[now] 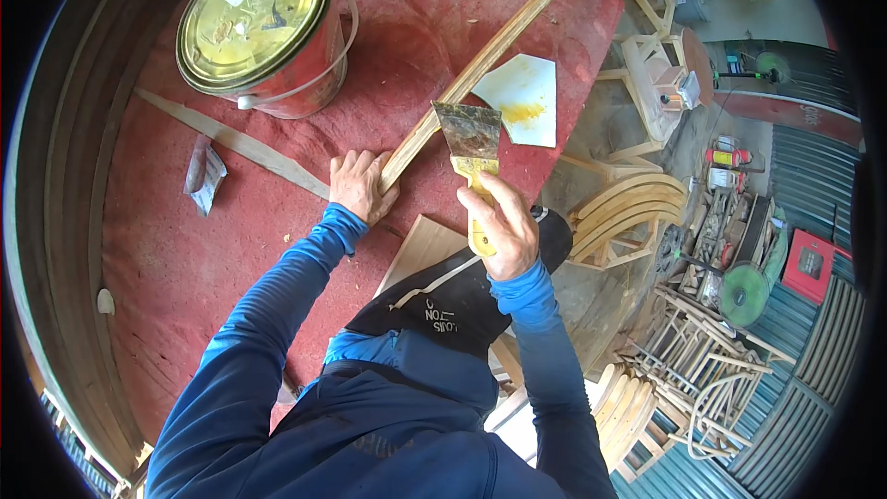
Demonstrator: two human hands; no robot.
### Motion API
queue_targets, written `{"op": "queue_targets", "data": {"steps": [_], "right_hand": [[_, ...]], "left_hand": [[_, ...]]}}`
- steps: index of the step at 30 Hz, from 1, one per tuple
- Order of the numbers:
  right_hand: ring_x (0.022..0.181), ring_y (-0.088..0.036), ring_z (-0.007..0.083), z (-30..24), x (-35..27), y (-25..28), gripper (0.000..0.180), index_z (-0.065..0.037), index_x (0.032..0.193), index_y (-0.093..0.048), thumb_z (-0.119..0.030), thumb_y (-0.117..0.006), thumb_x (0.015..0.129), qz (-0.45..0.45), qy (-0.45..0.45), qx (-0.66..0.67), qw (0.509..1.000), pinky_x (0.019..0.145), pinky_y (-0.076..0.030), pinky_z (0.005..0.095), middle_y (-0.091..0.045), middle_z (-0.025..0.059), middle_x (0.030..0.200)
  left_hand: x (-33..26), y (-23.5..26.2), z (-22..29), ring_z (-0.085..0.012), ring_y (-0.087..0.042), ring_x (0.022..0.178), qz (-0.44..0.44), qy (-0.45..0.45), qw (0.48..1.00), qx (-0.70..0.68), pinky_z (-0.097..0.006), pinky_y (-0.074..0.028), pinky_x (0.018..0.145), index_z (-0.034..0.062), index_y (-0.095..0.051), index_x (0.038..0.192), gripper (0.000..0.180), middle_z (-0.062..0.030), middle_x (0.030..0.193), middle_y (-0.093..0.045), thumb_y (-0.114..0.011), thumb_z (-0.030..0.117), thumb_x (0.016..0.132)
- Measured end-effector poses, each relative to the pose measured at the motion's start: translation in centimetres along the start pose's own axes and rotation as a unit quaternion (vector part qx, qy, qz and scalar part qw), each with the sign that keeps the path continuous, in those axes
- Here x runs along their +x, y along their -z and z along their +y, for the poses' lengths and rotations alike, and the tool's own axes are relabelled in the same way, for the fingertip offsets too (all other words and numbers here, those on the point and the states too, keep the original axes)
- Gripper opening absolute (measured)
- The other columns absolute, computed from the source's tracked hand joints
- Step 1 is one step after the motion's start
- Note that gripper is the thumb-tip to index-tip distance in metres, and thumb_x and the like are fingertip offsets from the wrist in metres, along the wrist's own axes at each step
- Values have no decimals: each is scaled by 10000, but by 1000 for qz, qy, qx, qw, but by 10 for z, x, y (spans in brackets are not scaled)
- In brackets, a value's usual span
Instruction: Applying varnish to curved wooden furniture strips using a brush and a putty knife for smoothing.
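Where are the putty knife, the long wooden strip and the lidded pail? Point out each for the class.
Putty knife point(476, 168): head view, upper handle near the blade.
Long wooden strip point(492, 56): head view, about midway along it.
Lidded pail point(261, 32): head view, its yellow lid.

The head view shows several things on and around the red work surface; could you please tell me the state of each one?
Wooden strip: near end held in the left hand
Scraper: gripped by its handle in the right hand, blade stained dark
White sheet: smeared with yellow
Bucket: upright, lid on
Larger green fan: cannot tell whether it is running
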State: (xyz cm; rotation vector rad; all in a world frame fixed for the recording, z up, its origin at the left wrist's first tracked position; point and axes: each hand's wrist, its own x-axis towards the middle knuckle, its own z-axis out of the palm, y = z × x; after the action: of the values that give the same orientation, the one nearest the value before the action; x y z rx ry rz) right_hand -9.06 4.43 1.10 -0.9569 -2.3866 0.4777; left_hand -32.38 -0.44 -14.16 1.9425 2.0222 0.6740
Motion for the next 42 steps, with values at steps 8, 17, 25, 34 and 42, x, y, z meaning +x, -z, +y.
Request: {"op": "queue_targets", "data": {"steps": [8,17,25,34,42], "right_hand": [[1093,-669,354,-11,-14,4,425,-84,1213,-724,12,-710,799,-58,-18,17,998,932,-563,417,-637,175,1265],[1048,-699,314,-9,8,1,346,-62,1148,-741,54,-755,822,101,-99,56,988,892,-575,385,-683,164,1178],[969,-708,249,-7,-12,-3,234,9,1132,-719,23,-726,898,144,-194,119,963,857,-575,348,-722,160,1083],[860,-736,266,42,-21,-31,359,-16,1297,-603,-204,-678,1000,239,-510,537,628,807,-635,416,-715,179,1064],[825,-741,252,50,-25,-34,374,7,1284,-599,-211,-689,993,226,-517,482,670,738,-642,367,-718,178,1051]], "left_hand": [[1,1,0,-281,-555,924,4,2,1000,-10,-431,-398,832,107,-664,1238,530,-84,955,-593,-745,322,761],[0,-2,-1,-278,-561,916,20,-6,1000,-9,-432,-400,825,110,-677,1215,502,-82,942,-598,-744,321,764],[1,-2,0,-276,-561,907,26,-7,1000,-5,-431,-399,822,116,-677,1211,489,-81,932,-597,-744,321,771],[2,-5,2,-280,-566,928,13,-6,1000,3,-434,-396,836,115,-674,1205,478,-84,941,-605,-746,322,780],[0,-4,-2,-282,-563,951,5,-1,1000,-8,-433,-392,843,110,-676,1211,474,-86,947,-606,-751,310,787]]}}
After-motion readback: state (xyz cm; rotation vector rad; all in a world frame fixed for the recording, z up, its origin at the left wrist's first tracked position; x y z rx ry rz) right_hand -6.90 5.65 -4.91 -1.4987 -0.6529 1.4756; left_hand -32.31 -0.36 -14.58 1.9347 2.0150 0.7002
